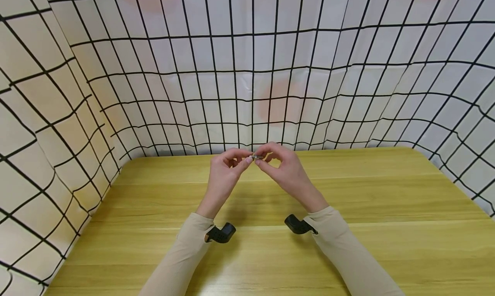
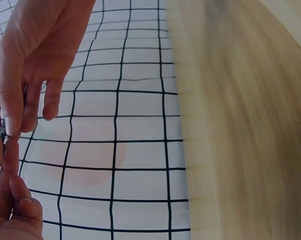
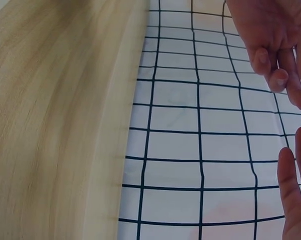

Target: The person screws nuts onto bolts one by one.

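Both hands meet at the far side of the table, raised over its back edge in the head view. Between their fingertips is a small silver metal bolt (image 1: 255,157), with what looks like a nut (image 2: 1,131) on it in the left wrist view. My left hand (image 1: 228,167) pinches one end between thumb and forefinger. From the other side, my right hand (image 1: 284,165) pinches it too, its thumb and forefinger forming a loop. Fingertips hide much of the small piece. In the right wrist view, the left hand (image 3: 270,30) and right hand (image 3: 295,190) show only at the right edge.
A wooden table (image 1: 255,253) spreads beneath the forearms. White cloth with a black grid (image 1: 247,85) hangs behind it and along both sides. Black wrist cameras sit on the left cuff (image 1: 222,233) and right cuff (image 1: 297,224).
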A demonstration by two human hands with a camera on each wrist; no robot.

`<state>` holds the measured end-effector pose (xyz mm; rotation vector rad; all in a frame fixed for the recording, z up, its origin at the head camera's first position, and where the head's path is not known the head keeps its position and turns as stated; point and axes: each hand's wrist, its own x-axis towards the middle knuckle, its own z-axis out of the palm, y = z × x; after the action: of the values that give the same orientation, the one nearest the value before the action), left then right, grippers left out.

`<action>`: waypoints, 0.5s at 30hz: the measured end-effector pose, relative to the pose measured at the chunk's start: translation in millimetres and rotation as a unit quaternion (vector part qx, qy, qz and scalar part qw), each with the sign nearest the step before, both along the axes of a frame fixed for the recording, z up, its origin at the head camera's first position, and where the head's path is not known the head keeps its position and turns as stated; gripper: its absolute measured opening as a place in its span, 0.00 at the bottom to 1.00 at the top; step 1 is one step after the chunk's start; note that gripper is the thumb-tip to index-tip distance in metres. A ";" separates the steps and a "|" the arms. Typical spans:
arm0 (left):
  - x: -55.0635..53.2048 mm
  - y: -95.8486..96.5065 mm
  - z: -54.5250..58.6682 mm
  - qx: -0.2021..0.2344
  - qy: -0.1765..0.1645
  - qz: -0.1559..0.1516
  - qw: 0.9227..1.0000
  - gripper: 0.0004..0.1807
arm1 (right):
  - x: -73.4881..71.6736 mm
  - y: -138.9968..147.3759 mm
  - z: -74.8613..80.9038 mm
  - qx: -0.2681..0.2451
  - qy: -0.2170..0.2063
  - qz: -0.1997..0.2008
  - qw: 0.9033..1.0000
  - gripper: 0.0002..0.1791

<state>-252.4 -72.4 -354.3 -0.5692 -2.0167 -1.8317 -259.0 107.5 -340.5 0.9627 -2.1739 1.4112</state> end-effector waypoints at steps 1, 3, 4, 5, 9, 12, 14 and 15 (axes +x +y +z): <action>0.0 -0.1 0.0 -0.001 0.001 0.000 1.000 0.04 | 2.9 -0.7 2.7 0.003 -0.002 -0.003 1.000 0.08; -0.4 -0.2 -0.6 -0.003 0.002 0.000 1.000 0.04 | 9.5 -2.2 9.2 0.008 -0.008 -0.010 1.000 0.08; -0.6 -0.3 -0.8 -0.004 0.002 0.001 1.000 0.04 | 13.3 -2.9 12.8 0.011 -0.011 -0.014 1.000 0.07; -0.8 -0.3 -1.0 -0.004 0.002 0.002 1.000 0.04 | 16.7 -3.5 15.9 0.013 -0.014 -0.018 1.000 0.07; -0.8 -0.6 -1.4 -0.005 0.003 0.003 1.000 0.04 | 20.5 -3.7 19.2 0.019 -0.026 -0.031 0.999 0.06; 5.3 0.4 5.4 -0.005 0.003 0.000 1.000 0.05 | 19.1 -3.0 17.4 0.020 -0.028 -0.033 0.999 0.05; 12.0 1.4 12.6 -0.007 0.003 -0.005 1.000 0.05 | 10.9 -0.3 8.8 0.020 -0.026 -0.033 0.999 0.05; 15.2 1.9 16.2 -0.008 0.003 -0.007 1.000 0.05 | 7.0 1.0 4.6 0.021 -0.025 -0.033 0.999 0.05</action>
<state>-237.3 -70.5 -338.2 -0.5925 -2.0306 -1.8214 -252.0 108.5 -335.9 0.8702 -2.2584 1.3777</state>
